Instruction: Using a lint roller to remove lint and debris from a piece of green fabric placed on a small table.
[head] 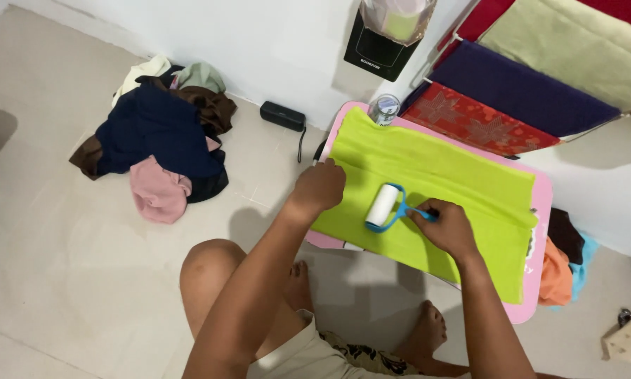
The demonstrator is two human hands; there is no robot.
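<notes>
Seated on a tiled floor, I work a lint roller (383, 206) across a lime-green cloth (435, 189) spread over a small pink table (540, 210). The roller's white drum lies on the cloth near its front-left part, its blue handle running back toward my right hand (447, 226).

The risks, as I judge them: the cloth hangs past the table's front edge, and a hard stroke could bunch it or drag it off if the holding hand slackens. A fold line crosses the fabric just above the drum; rolling into it could catch and crease the cloth rather than clean it. A glass jar (383, 109) stands at the table's far corner, touching or just beside the cloth's edge, so a tug on the fabric could tip it.

My right hand's fingers are curled tight around the blue handle, pinching it near the end. My left hand (320, 186) rests knuckles-up on the cloth's left edge, fingers folded under and pressed down on the fabric; whether they grip the edge I cannot tell.
</notes>
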